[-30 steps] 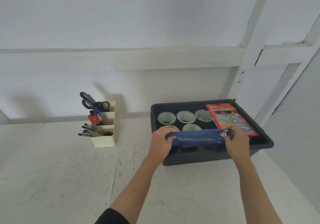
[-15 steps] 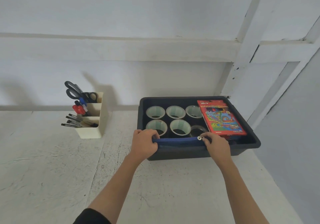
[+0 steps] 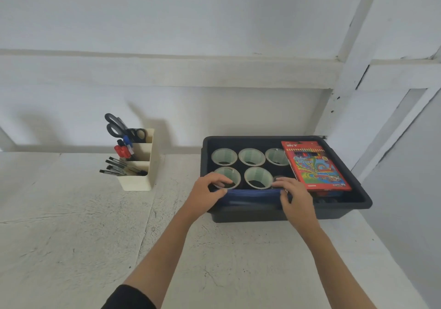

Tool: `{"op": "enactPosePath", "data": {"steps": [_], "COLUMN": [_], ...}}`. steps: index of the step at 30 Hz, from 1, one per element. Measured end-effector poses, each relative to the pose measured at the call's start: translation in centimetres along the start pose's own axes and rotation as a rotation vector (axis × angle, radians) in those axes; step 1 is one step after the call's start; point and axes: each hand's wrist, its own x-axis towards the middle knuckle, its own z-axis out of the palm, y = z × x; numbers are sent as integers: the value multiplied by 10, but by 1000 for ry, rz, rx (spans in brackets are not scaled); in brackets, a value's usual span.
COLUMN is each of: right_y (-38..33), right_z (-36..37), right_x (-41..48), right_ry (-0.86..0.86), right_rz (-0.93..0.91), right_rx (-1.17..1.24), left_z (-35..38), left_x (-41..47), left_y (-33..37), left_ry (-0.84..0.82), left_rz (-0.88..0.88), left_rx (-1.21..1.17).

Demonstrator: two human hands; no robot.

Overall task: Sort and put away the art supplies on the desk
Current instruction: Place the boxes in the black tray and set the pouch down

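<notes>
Black bin (image 3: 365, 201): on the white surface (image 3: 71, 237), right of centre, against the far wall.
Contents: five pale green tape rolls (image 3: 251, 157) in two rows on the left; red coloured-pencil box (image 3: 315, 165) lying tilted along the right side.
Blue zip pouch (image 3: 250, 193): on edge inside the near wall of the bin.
Left hand (image 3: 210, 189): grip closed on the pouch's left end, thumb at the near face, fingers curled over the top.
Right hand (image 3: 296, 196): grip closed on the right end, by the zip pull.
Cream organiser (image 3: 140, 180): well left of the bin; holds black scissors (image 3: 117, 125), markers (image 3: 123, 149), pens (image 3: 114, 168).
</notes>
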Motion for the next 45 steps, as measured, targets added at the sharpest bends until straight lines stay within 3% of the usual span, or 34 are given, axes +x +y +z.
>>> {"op": "enactPosePath", "data": {"steps": [5, 10, 14, 19, 23, 27, 31, 39, 45], "right_y": [-63, -143, -196, -232, -239, -238, -233, -194, -166], "right_z": [45, 108, 155, 204, 236, 251, 253, 230, 205], "right_x": [-6, -5, 3, 18, 25, 24, 23, 6, 0], "right_ry": [-45, -298, -373, -560, -622, -572, -509, -381, -378], "right_rz": [-277, -373, -356, 41, 191, 279, 332, 419, 463], "right_rx": [121, 267, 318, 341, 312, 417, 490, 566, 561], "left_z": [-42, -107, -161, -215, -231, -223, -204, -154, -111], "left_x": [-12, -36, -50, -43, -23, -6, 0, 5, 2], "left_y": [-15, -68, -109, -146, -157, -161, -152, -133, -120], "left_ry": [301, 501, 581, 513, 301, 162, 211, 190, 202], "left_rz": [-126, -349, -530, -559, -517, -482, -376, -308, -255], "left_rx": [-189, -144, -100, 4, -14, -44, 118, 184, 213]}}
